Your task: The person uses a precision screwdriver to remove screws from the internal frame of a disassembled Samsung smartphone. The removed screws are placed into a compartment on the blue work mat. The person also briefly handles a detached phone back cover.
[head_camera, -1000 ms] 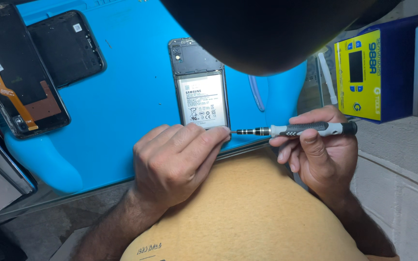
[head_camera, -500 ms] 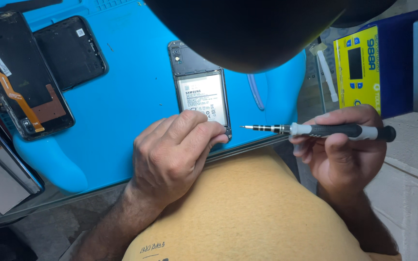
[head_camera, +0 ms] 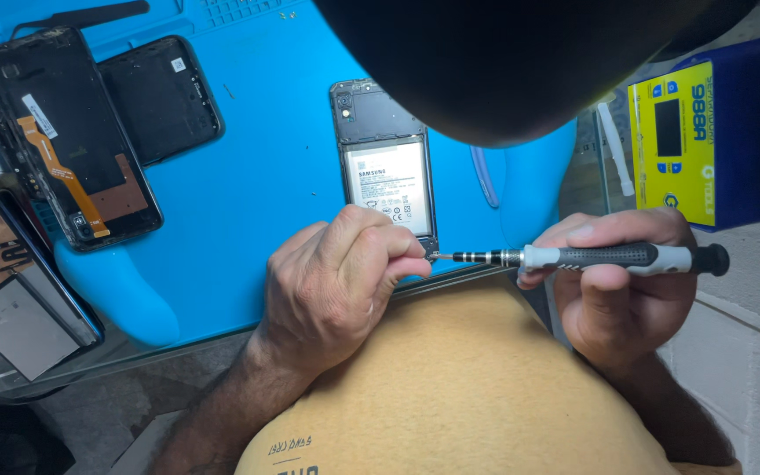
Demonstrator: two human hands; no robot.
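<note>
I have the opened phone [head_camera: 387,171] lying back-up on the blue work mat [head_camera: 248,220], near its front edge and close to my body. My left hand [head_camera: 336,286] pins the phone's lower end, thumb and forefinger pinched together right at the bottom corner. My right hand [head_camera: 613,281] has its fingers wrapped tight around the grey-and-black grip of the precision screwdriver [head_camera: 591,258], held almost level, the tip touching that same corner where my left fingertips meet.

As I read it, the step in hand is working a small screw at the phone's lower edge. I can't see the screw itself — my fingers hide it — so I can't tell whether it is seated or loose. What comes next calls for keeping the bit square in the head, light pressure, and the left hand holding the phone steady so it doesn't skate on the mat.

The phone has its rear cover off: a white-labelled battery fills the middle, with a dark frame and camera cut-out above it. To the left lie a second stripped phone with an orange flex cable [head_camera: 72,149] and a black back cover [head_camera: 162,97]; a yellow-and-blue box [head_camera: 705,141] stands to the right.
</note>
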